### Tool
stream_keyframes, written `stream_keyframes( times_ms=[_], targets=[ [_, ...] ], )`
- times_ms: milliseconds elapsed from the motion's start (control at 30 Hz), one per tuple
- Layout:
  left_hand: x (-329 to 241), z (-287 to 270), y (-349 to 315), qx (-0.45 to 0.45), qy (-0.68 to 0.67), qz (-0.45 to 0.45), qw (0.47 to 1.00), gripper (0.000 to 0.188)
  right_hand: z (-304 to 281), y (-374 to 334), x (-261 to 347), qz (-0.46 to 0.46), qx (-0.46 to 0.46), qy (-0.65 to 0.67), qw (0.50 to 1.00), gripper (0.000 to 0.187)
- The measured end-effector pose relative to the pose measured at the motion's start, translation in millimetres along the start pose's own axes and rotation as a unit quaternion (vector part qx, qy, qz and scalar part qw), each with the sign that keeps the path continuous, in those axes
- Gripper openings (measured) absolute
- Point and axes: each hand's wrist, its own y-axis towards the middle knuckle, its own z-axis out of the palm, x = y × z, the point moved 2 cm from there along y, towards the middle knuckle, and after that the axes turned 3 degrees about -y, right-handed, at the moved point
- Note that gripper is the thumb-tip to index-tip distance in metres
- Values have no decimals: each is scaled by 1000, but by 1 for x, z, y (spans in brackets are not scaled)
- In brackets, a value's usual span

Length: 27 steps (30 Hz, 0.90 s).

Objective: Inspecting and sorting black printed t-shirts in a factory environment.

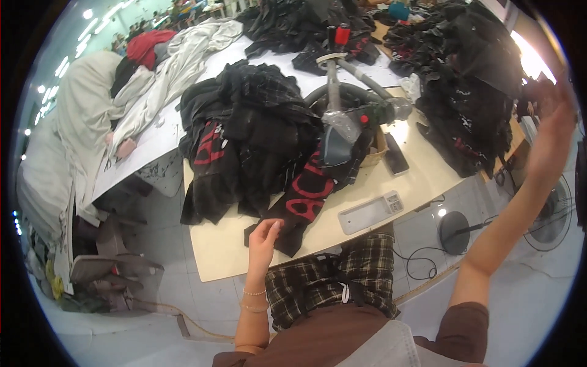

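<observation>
My left hand (265, 238) is over the table's front edge, its fingers curled and pressed together. It overlaps the end of a black garment piece with red lettering (309, 192); whether it pinches the cloth is hidden. That piece runs from under a grey, plastic-wrapped head (337, 144) of a metal machine down to the front edge. My right hand (553, 101) is raised at the far right rim, beside a tall heap of black garments (468, 104). Motion smears its fingers, and I cannot make out what it holds, if anything.
Another black garment pile (251, 122) lies left of the machine. A phone (396, 154) and a grey tray (370, 212) rest on the cream table (211, 257). Whitish cloth (177, 67) covers the left side. A fan (549, 214) and a round black base (454, 232) are at right.
</observation>
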Motion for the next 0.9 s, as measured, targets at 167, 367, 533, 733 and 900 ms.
stream_keyframes(
  times_ms=[167,367,533,733,900],
  targets=[
    [-4,-25,45,-128,214,203,947,16,167,-204,-36,350,543,255,720,47],
    [-81,-23,150,-285,299,359,837,26,247,-364,-24,413,547,271,676,40],
    [-113,1,222,-411,427,258,763,61,267,-363,-4,379,575,267,675,39],
    [-127,-15,291,-310,436,105,838,49,272,-336,5,380,557,282,682,38],
    [-142,-42,233,-13,8,199,980,33,272,-331,4,362,512,300,719,39]
  ],
)
